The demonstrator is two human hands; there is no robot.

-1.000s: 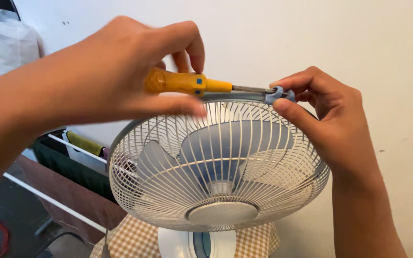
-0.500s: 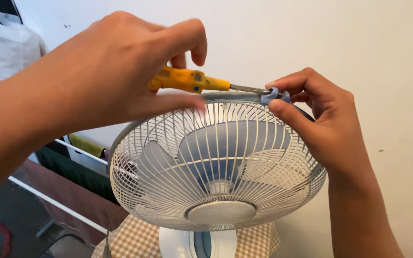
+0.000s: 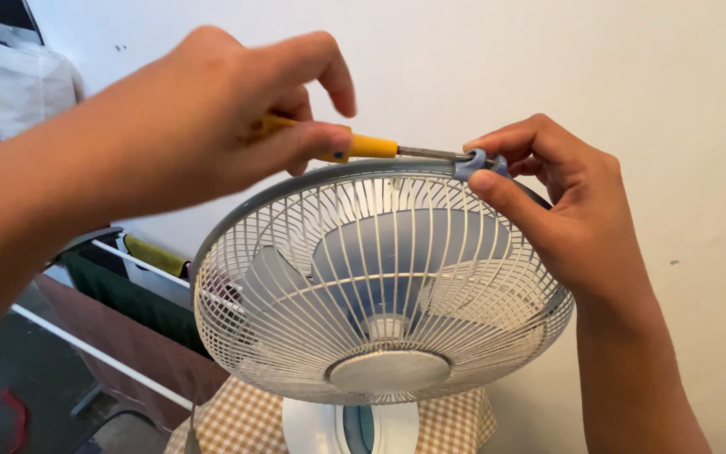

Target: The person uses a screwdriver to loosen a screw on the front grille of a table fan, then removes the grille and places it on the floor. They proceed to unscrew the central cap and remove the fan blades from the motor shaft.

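Fingers of the left hand (image 3: 212,118) have rolled over the screwdriver (image 3: 363,147), so less of its yellow handle shows than half a second ago; the grip is closed round that handle, and the turn suggests the screw is being worked. Its shaft runs toward 3 o'clock into the blue-grey clip (image 3: 476,161) at 12 o'clock on the fan (image 3: 380,286) guard's rim. The right hand (image 3: 565,210) has barely shifted, its grip pinching the clip between thumb and fingertips. Below, the fan stands on a checked cloth (image 3: 245,420), against a pale wall (image 3: 615,67).
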